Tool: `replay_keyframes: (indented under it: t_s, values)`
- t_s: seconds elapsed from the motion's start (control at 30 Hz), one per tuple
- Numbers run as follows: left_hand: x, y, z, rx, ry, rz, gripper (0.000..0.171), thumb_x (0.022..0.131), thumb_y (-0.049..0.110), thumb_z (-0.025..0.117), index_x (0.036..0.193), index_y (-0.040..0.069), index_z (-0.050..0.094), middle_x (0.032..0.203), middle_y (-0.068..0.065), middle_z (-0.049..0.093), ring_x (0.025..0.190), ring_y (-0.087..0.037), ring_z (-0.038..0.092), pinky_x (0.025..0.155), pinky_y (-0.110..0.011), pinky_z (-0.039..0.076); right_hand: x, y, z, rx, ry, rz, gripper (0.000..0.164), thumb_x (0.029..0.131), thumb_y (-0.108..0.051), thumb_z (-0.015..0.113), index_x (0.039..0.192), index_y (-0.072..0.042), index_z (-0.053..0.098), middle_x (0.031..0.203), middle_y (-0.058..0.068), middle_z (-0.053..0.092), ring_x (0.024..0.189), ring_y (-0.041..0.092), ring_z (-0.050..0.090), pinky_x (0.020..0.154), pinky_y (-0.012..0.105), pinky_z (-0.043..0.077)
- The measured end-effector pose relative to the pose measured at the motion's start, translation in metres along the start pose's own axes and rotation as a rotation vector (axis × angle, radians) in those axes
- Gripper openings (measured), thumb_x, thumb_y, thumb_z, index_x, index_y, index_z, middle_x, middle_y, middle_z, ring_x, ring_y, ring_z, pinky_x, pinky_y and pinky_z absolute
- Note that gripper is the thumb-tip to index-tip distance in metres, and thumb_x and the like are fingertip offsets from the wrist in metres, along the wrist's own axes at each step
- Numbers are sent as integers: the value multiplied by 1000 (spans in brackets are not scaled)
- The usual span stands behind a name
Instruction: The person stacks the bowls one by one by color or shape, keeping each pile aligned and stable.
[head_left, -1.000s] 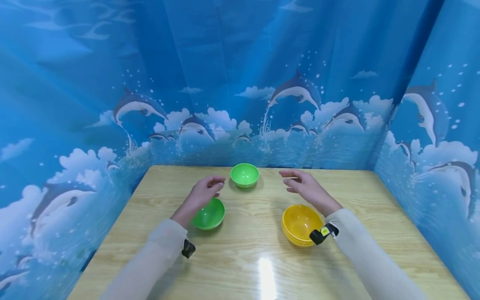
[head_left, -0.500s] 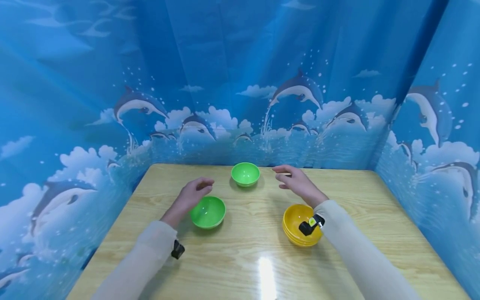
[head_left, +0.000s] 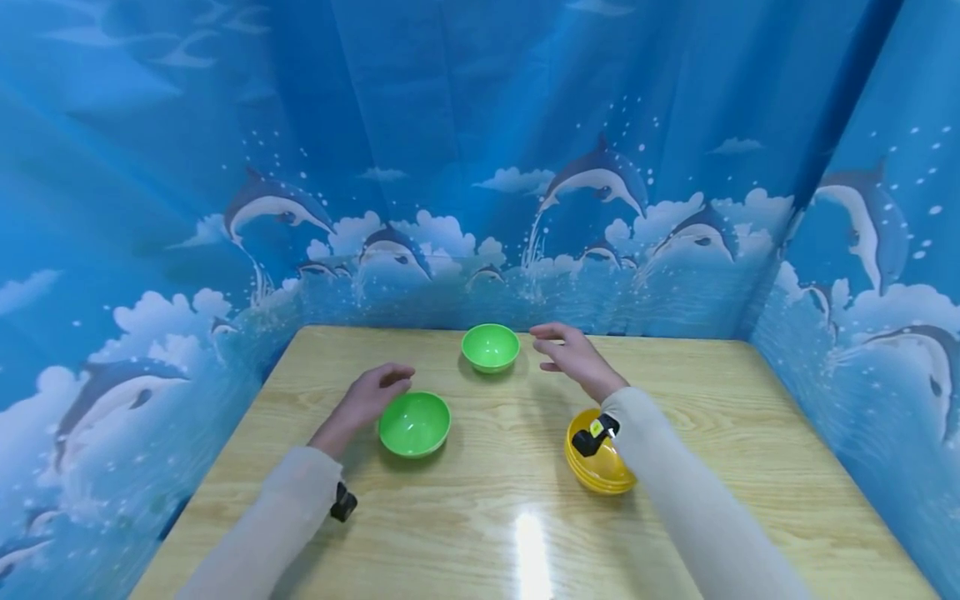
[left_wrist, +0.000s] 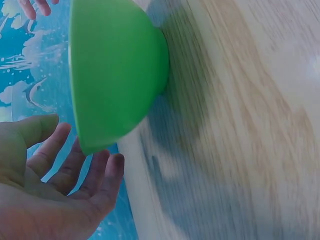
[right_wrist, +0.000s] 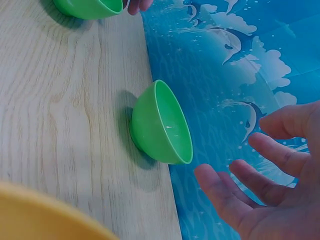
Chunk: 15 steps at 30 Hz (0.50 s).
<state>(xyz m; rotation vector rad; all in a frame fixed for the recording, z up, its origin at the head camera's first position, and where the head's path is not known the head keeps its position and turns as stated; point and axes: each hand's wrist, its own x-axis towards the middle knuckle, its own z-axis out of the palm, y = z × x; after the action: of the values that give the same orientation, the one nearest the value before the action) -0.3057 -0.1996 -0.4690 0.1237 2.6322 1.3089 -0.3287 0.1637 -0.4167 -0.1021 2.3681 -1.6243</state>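
Two green bowls stand upright on the wooden table. My left hand [head_left: 371, 393] is beside the nearer green bowl [head_left: 415, 427], at its far left rim. In the left wrist view the relaxed fingers [left_wrist: 107, 185] lie right by the rim of that bowl [left_wrist: 115, 75], with nothing held. The farther green bowl [head_left: 491, 348] sits near the table's back edge. To its right hovers my right hand [head_left: 573, 357], fingers loosely bent and apart, holding nothing. In the right wrist view its fingertips [right_wrist: 205, 172] come close to the rim of this farther bowl [right_wrist: 157, 125].
Several stacked yellow bowls [head_left: 592, 479] stand under my right forearm, partly hidden by the wrist camera. A blue dolphin curtain [head_left: 480, 167] rises behind the wooden table [head_left: 465, 517] and along its sides. Light glares off the table's front middle.
My right hand has moved left, closer to the farther green bowl. The left hand has shifted left and slightly toward me, uncovering more of the nearer green bowl. The bowls have stayed put.
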Motion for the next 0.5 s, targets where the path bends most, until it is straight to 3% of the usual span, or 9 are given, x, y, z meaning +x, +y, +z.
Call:
replay_keyframes:
  t_s: [0.5]
  values:
    - [-2,-17,2,11,-52,-3,42,116,27,56,152,7,60,155,-19,61,145,-42,55,121,-58,51,22,1,20,63,29,17,47,117,-24,51,161,-6,49,163,18,47,154,39,46,120,50,55]
